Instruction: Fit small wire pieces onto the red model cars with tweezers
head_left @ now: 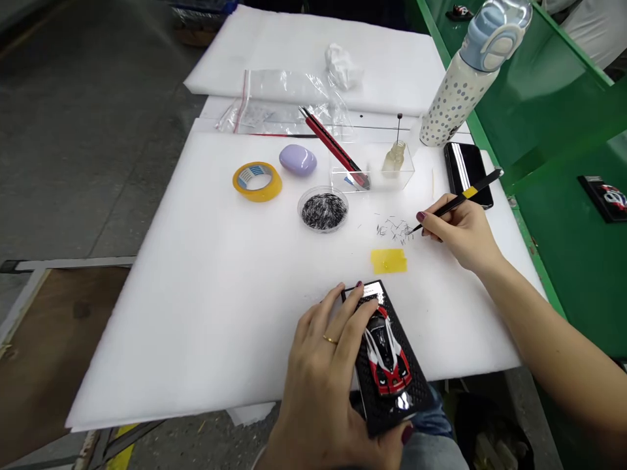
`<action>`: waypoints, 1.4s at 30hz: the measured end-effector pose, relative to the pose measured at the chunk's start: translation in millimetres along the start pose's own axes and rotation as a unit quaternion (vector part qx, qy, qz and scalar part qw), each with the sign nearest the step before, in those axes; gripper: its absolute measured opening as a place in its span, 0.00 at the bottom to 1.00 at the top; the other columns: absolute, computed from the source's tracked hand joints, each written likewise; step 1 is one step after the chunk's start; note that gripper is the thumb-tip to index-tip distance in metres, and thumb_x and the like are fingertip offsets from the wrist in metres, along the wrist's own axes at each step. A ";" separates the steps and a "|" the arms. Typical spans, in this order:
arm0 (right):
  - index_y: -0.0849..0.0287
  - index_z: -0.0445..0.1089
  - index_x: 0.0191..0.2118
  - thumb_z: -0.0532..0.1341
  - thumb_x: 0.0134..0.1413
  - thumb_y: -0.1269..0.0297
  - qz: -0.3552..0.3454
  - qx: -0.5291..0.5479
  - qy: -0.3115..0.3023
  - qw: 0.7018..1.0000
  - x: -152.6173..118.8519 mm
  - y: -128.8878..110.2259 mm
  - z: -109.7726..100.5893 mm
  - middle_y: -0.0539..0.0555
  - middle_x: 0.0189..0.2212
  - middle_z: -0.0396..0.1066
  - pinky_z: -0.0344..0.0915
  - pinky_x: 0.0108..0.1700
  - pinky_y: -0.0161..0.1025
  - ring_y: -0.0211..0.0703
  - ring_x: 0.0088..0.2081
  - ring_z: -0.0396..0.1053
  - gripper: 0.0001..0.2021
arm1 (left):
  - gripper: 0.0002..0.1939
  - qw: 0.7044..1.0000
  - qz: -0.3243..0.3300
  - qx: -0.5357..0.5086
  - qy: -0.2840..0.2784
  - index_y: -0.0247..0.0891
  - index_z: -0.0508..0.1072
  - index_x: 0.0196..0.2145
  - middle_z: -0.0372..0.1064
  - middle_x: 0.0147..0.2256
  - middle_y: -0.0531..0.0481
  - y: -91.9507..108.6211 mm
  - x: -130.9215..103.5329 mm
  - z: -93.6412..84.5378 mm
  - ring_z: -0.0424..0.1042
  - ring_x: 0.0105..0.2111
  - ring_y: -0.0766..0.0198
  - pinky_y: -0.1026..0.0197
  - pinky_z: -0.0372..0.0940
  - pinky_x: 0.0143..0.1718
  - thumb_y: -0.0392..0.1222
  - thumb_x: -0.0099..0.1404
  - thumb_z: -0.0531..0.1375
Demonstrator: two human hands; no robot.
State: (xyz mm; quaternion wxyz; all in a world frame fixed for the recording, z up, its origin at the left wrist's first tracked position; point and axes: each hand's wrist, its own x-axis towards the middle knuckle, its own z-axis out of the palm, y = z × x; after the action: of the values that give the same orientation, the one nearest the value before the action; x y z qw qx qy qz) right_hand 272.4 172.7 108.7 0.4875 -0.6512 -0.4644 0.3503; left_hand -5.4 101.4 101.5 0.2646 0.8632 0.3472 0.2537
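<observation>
My left hand [328,372] grips the black base [406,372] of a model car [386,352] at the table's near edge. The car is red, white and black. Its fingers lie along one long side, with the thumb at the near end. In my right hand [460,232] is a pair of black tweezers [453,203] with a yellow band, pinched between thumb and fingers. The tweezer tips touch or hover just over a scatter of fine black slivers [392,228] on the white foam sheet. A yellow tape piece [388,261] lies just nearer me.
Left of the slivers stands a round dish [323,210] of black slivers. Beyond are a tape roll [257,181], a purple case [298,160], a clear tray [353,184] with a small bottle [393,158] and red-black tool, a phone [465,166] and a tall drinking bottle [458,91].
</observation>
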 end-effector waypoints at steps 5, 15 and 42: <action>0.57 0.67 0.25 0.72 0.49 0.71 0.022 0.002 0.044 0.999 2.4 1.2 3.0 0.48 0.15 0.70 0.59 0.18 0.32 0.35 0.17 0.65 0.12 | 0.42 0.999 -0.009 -0.024 0.021 0.39 0.61 0.65 0.62 0.67 0.42 -5.6 -2.2 5.2 0.57 0.67 0.43 0.39 0.57 0.62 0.70 0.64 0.50; 0.55 0.68 0.24 0.73 0.48 0.65 -0.051 -0.018 0.043 0.998 -0.1 12.7 1.2 0.48 0.16 0.71 0.56 0.18 0.34 0.37 0.18 0.65 0.12 | 0.45 0.999 -0.007 -0.040 0.024 0.40 0.61 0.67 0.61 0.68 0.43 -13.2 -6.1 8.1 0.57 0.68 0.44 0.41 0.57 0.63 0.75 0.65 0.48; 0.54 0.64 0.21 0.68 0.46 0.74 -0.015 -0.062 0.130 0.990 -5.1 17.2 -10.9 0.45 0.12 0.68 0.49 0.16 0.34 0.34 0.14 0.59 0.13 | 0.44 0.999 -0.009 -0.033 0.012 0.39 0.61 0.66 0.61 0.67 0.42 -9.4 -4.4 2.3 0.56 0.68 0.45 0.45 0.55 0.65 0.75 0.67 0.48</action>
State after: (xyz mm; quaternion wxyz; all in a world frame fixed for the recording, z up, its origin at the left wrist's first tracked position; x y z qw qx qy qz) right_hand 285.3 162.9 95.2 0.5079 -0.7128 -0.4276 0.2261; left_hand -11.2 103.4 92.7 0.2913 0.8477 0.3493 0.2729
